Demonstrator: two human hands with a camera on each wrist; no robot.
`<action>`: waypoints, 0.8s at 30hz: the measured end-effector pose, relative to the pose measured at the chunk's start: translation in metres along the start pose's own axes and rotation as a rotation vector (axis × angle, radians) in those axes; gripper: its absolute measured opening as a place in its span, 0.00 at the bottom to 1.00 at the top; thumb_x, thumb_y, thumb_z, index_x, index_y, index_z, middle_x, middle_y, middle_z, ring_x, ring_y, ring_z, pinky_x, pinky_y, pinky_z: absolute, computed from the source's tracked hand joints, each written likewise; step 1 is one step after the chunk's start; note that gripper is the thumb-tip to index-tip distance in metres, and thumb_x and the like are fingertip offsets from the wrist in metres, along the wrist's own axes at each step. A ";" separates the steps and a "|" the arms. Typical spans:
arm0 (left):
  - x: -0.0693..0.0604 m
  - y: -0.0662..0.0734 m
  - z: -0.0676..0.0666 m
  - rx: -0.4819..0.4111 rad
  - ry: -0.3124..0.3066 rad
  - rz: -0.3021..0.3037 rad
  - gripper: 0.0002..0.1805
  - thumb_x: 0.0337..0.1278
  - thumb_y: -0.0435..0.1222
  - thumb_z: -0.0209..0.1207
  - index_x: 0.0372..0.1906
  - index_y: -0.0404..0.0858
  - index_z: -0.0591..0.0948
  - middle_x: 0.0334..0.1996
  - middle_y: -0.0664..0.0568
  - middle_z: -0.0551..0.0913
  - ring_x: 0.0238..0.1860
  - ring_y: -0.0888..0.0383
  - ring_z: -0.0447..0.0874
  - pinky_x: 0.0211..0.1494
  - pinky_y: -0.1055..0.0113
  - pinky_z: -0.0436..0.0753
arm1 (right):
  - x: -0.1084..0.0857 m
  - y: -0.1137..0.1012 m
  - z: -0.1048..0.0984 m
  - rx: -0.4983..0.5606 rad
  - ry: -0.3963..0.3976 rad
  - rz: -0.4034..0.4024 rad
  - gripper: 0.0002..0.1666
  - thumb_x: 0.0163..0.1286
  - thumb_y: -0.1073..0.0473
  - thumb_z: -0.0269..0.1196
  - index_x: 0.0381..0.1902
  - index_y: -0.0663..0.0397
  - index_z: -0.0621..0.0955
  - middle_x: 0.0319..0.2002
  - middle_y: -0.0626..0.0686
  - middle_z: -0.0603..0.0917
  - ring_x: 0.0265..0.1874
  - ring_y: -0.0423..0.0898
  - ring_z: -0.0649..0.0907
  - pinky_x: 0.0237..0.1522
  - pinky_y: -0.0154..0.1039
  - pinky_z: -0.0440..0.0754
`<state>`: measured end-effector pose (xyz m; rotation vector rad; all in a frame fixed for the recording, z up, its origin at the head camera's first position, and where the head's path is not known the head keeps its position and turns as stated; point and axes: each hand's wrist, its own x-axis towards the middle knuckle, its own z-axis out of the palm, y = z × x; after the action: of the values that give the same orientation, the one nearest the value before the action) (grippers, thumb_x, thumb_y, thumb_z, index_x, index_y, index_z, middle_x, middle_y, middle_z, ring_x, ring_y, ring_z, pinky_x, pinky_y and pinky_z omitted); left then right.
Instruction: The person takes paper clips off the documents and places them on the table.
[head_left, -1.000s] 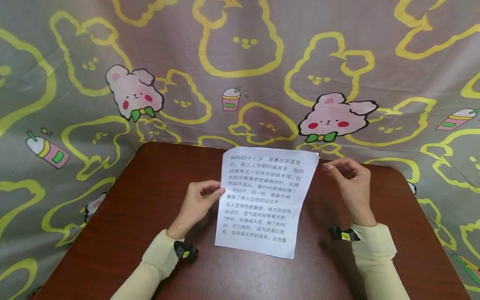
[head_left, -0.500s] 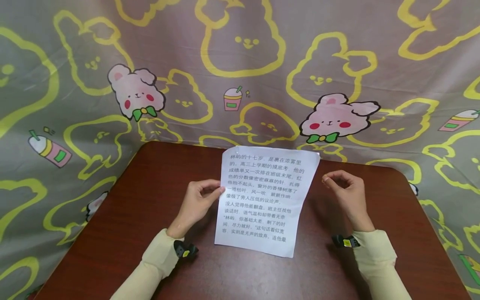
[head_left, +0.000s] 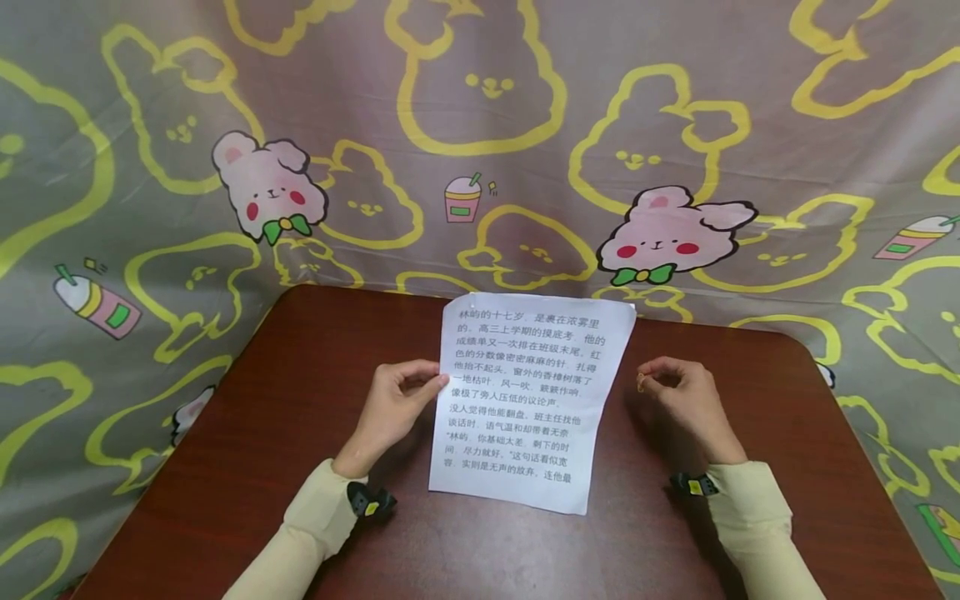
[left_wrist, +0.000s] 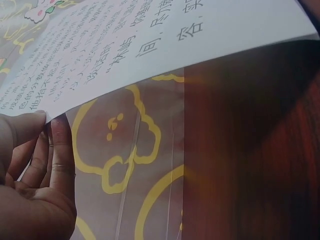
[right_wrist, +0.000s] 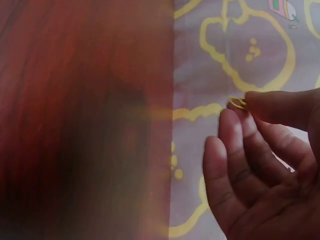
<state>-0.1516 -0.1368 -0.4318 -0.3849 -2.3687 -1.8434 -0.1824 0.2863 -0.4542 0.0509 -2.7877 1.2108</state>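
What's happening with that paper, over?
Left grip pinches printed sheet by left edge. Right grip pinches small yellow loop, apart from sheet. No obstruction visible between.

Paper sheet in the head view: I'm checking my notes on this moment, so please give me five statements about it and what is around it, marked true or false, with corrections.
1. The left hand pinches the left edge of the paper sheet. True.
2. The side of the paper sheet seen in the head view is blank. False: that side is printed.
3. The right hand pinches a small yellow wire loop. True.
4. The yellow wire loop is fastened to the paper sheet. False: it is in the right hand's grip, apart from it.
5. The table is dark reddish brown. True.
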 end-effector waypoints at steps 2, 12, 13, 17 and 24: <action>0.000 0.000 0.000 0.002 -0.001 0.000 0.08 0.66 0.28 0.66 0.46 0.28 0.89 0.40 0.35 0.91 0.36 0.66 0.89 0.44 0.63 0.91 | 0.001 0.004 0.000 -0.016 -0.055 0.017 0.07 0.70 0.64 0.67 0.43 0.61 0.88 0.34 0.59 0.90 0.27 0.39 0.83 0.30 0.34 0.80; 0.000 0.001 0.000 0.002 -0.001 0.002 0.08 0.66 0.28 0.66 0.46 0.28 0.89 0.40 0.35 0.91 0.35 0.66 0.89 0.43 0.62 0.91 | 0.002 0.017 0.006 -0.016 -0.235 0.029 0.08 0.63 0.73 0.64 0.39 0.65 0.87 0.29 0.55 0.88 0.25 0.42 0.82 0.28 0.34 0.81; 0.000 0.001 0.000 0.003 -0.001 0.002 0.08 0.66 0.28 0.66 0.46 0.28 0.89 0.40 0.35 0.91 0.35 0.66 0.89 0.43 0.60 0.91 | 0.002 0.018 0.006 -0.017 -0.243 0.028 0.08 0.62 0.73 0.64 0.39 0.65 0.87 0.29 0.55 0.88 0.25 0.41 0.81 0.28 0.34 0.81; 0.000 0.001 0.000 0.008 -0.001 0.001 0.08 0.66 0.28 0.66 0.46 0.28 0.89 0.40 0.35 0.91 0.35 0.66 0.89 0.43 0.61 0.91 | 0.002 0.020 0.006 -0.027 -0.264 0.021 0.07 0.62 0.72 0.65 0.38 0.65 0.87 0.29 0.55 0.89 0.25 0.41 0.82 0.28 0.33 0.82; 0.000 0.000 0.000 0.013 -0.001 0.002 0.08 0.66 0.28 0.66 0.46 0.29 0.89 0.40 0.36 0.91 0.35 0.65 0.89 0.43 0.61 0.91 | 0.002 0.023 0.006 -0.056 -0.283 0.032 0.04 0.66 0.69 0.66 0.37 0.65 0.87 0.29 0.55 0.89 0.25 0.42 0.83 0.28 0.33 0.82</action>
<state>-0.1517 -0.1369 -0.4320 -0.3875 -2.3792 -1.8258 -0.1868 0.2977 -0.4751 0.1878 -3.0728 1.2180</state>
